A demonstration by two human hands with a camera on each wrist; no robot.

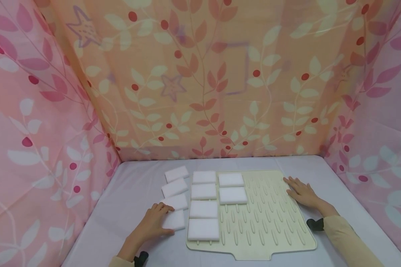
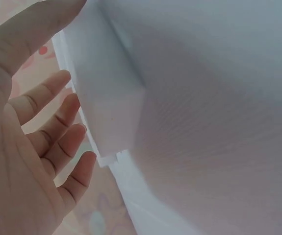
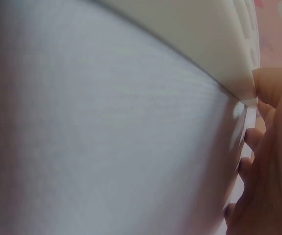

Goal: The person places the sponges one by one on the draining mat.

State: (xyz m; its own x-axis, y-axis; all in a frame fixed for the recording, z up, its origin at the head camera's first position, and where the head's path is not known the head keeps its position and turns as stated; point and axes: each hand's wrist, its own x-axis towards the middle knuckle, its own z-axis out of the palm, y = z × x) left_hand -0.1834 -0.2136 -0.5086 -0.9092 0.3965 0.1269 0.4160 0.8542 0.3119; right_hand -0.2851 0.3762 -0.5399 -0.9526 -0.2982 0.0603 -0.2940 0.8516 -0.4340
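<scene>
The left hand [image 1: 152,222] covers part of the nearest pad [image 1: 174,220], so you can't tell from the head view if it's actually gripping it or just resting on top. In the right wrist view the right hand [image 3: 273,161] is cut off at the edge, and the mat [image 3: 199,34] is just a blurry slab up close.

There were no words, numbers, labels or brand names to read anywhere — not on the white sponge blocks [image 1: 204,209], not on the cream mat [image 1: 274,222], and not on the table cover [image 1: 137,185]. The pink and orange cloth walls [image 1: 200,81] had only pictures on them — leaves, red dots and a few faint stars — but no letters. The two wrist views were too close and blurry to show any writing.
</scene>
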